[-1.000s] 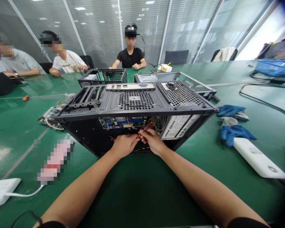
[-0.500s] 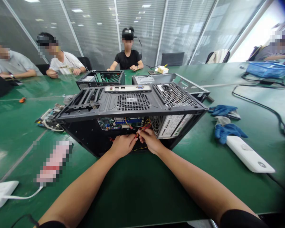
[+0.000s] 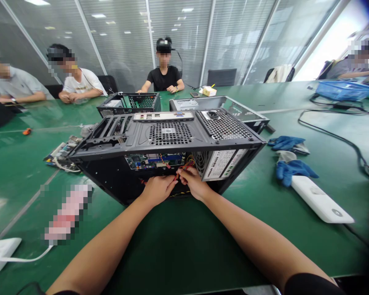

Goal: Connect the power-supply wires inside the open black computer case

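A black computer case [image 3: 135,147] stands on the green table with its side open toward me. Inside it show a motherboard [image 3: 147,161] and, at the right, a power supply [image 3: 226,164] with a white label. My left hand [image 3: 158,189] and my right hand [image 3: 193,183] meet at the opening, both closed on a bundle of red, yellow and black cables [image 3: 177,175] below the motherboard. The cables run up toward the power supply. The fingertips partly cover the bundle.
Behind the case lie a black case frame [image 3: 129,102] and a silver one [image 3: 221,104]. Left are a circuit board [image 3: 60,157] and a white device [image 3: 1,254]. Right are blue gloves [image 3: 295,170], a white power bank [image 3: 321,198] and a blue basket [image 3: 347,90]. Several people sit around.
The view has shifted slightly. Both my hands stay at the cables with hardly any movement. The person in white at the back left has brought their hands together.
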